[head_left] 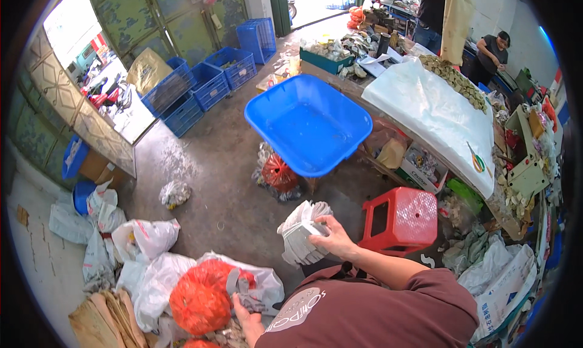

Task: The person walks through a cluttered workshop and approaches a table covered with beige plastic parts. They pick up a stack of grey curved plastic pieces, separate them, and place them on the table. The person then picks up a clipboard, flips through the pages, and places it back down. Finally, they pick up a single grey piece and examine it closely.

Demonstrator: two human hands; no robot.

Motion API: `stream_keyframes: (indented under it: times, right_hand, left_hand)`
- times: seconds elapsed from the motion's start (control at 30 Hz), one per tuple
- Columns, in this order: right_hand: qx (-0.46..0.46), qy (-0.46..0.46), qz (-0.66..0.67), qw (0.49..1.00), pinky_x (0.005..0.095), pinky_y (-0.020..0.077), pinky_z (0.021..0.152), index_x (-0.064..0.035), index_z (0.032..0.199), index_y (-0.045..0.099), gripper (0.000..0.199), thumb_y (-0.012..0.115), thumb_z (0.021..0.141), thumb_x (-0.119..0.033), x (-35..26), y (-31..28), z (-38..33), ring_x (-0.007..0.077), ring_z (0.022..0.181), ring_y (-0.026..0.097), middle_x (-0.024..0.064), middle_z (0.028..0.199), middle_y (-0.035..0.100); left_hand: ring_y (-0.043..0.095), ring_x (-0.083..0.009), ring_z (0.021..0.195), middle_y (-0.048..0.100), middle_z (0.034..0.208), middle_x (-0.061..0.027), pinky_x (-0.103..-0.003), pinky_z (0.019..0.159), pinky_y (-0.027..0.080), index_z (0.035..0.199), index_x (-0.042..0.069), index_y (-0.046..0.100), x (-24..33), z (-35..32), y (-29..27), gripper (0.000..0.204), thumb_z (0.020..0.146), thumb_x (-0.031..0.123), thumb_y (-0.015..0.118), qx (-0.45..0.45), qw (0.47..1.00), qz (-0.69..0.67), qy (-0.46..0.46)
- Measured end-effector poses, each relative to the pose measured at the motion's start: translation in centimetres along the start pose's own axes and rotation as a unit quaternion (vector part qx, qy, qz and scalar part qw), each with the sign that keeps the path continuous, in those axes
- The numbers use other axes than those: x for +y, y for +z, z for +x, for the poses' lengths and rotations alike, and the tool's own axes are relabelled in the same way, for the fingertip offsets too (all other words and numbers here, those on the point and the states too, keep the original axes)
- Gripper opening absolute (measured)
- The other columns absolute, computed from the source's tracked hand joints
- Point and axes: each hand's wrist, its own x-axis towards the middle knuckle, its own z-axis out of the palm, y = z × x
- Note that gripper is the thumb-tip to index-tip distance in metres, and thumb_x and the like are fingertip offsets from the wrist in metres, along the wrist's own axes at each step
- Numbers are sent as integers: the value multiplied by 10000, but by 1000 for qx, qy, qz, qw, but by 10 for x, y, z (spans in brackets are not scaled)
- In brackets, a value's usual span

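My right hand grips a thick bundle of off-white fabric pieces in front of my body, with a pale band around it. The bundle's layers fan out at the lower left. Lower left, my left hand is closed around some grey fabric pieces, one strip sticking up; part of its fingers is hidden. Right beside it sits a full orange-red plastic bag, among white plastic bags.
Ahead is a large blue tub, with tied bags below it. A red stool stands at my right, by a long table with white sheeting and scissors. Blue crates stand far left. Two people are beyond the table.
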Motion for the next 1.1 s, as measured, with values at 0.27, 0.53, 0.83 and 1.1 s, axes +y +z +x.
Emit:
stream_keyframes:
  times: [0.27, 0.53, 0.83, 1.1]
  right_hand:
    - [-12, 35, -83, 996, 342, 448, 858, -89, 1180, 485, 613, 707, 664, -331, -74, 24, 164, 243, 983, 576, 167, 1058, 594]
    - [22, 10, -127, 992, 364, 462, 834, -104, 1192, 479, 636, 699, 657, -369, -115, 43, 283, 281, 971, 582, 185, 1058, 586]
    - [151, 106, -11, 983, 347, 470, 819, -83, 1171, 498, 601, 732, 668, -313, -130, 89, 422, 232, 965, 570, 165, 1066, 582]
    - [252, 89, 42, 963, 319, 438, 791, -43, 1123, 496, 529, 723, 699, -263, -202, 190, 550, 196, 944, 512, 118, 1057, 511]
  left_hand:
    - [568, -221, 731, 591, 823, -65, -402, 684, 477, 980, 142, 561, 67, 119, 7, 451, 797, 554, 558, 88, 995, 23, -51]
    - [567, -210, 702, 590, 832, -62, -382, 646, 477, 987, 131, 559, 150, 212, 118, 412, 820, 508, 552, 121, 990, 62, -42]
    - [565, -199, 670, 589, 843, -58, -359, 603, 478, 994, 119, 558, 250, 346, 190, 368, 846, 456, 545, 131, 987, 76, -56]
    - [564, -188, 641, 589, 852, -54, -339, 565, 479, 1001, 108, 556, 424, 486, 212, 329, 869, 409, 539, 140, 982, 104, -67]
